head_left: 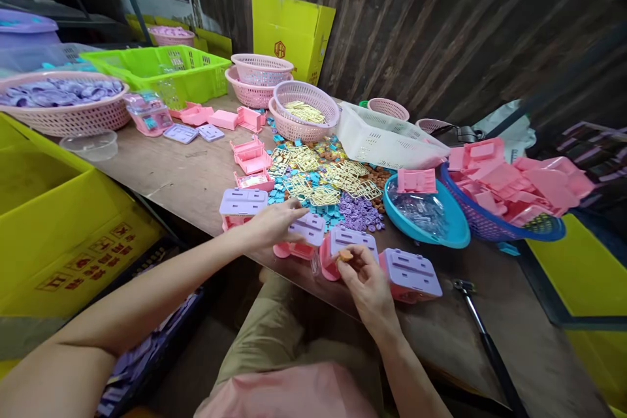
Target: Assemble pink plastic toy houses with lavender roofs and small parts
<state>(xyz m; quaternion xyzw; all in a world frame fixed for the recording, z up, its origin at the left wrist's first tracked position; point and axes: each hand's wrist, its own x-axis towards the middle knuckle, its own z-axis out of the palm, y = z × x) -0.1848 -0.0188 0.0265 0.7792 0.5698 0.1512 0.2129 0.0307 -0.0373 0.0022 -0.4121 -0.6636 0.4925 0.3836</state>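
My right hand pinches a small orange-brown plastic piece between thumb and fingertips, just above a pink toy box with a lilac lid. My left hand reaches over the front row, its fingers stretched toward the right; nothing shows in them. Beneath its fingertips is another lilac-lidded box, and I cannot tell whether they touch. More such boxes stand at the row's ends, a left box and a right box. Behind lie cream frame-like pieces, purple pieces and brown pieces.
A blue bowl of clear parts and a dark-blue basket of pink parts stand right. A black-handled metal tool lies near the right front. Pink baskets, a green crate and yellow cartons surround the back and left.
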